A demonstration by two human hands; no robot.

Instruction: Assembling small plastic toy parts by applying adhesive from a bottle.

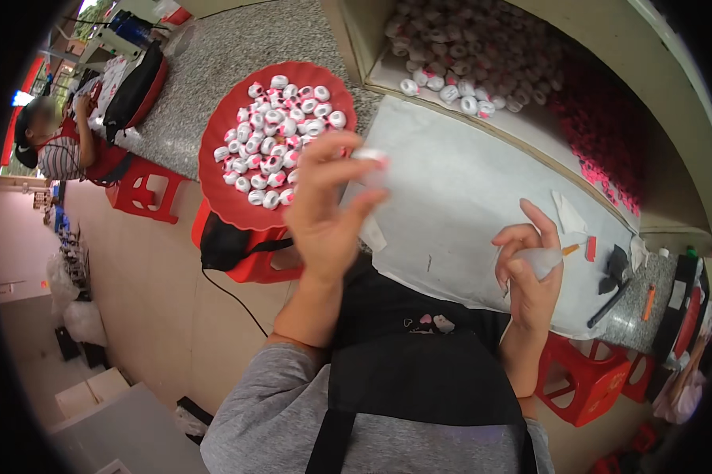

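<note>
From the head view, I see both hands up over a white sheet (443, 205) on the bench (277, 35). The left hand (328, 209) pinches a small white and pink piece (369, 156) between thumb and fingers; it is blurry. The right hand (536, 299) grips a soft, cloudy bottle (539, 261) with an orange tip that points right.

A big red plate (214, 189) full of white and pink pieces sits close behind the left hand, so I have little room that way. Past the sheet, the wall of a big box (360, 39) blocks me. Inside are a heap of white pieces (474, 55) and lots of pink bits (609, 174).

To the right of the bottle, a red bit (591, 249), a black scrap (615, 268) and a black stick (606, 306) crowd the sheet's edge. An orange stick (649, 302) lies beyond.

I see good room over the sheet between the hands. Its near edge stops by the black apron (419, 379). Red stools (585, 387) stand below.
</note>
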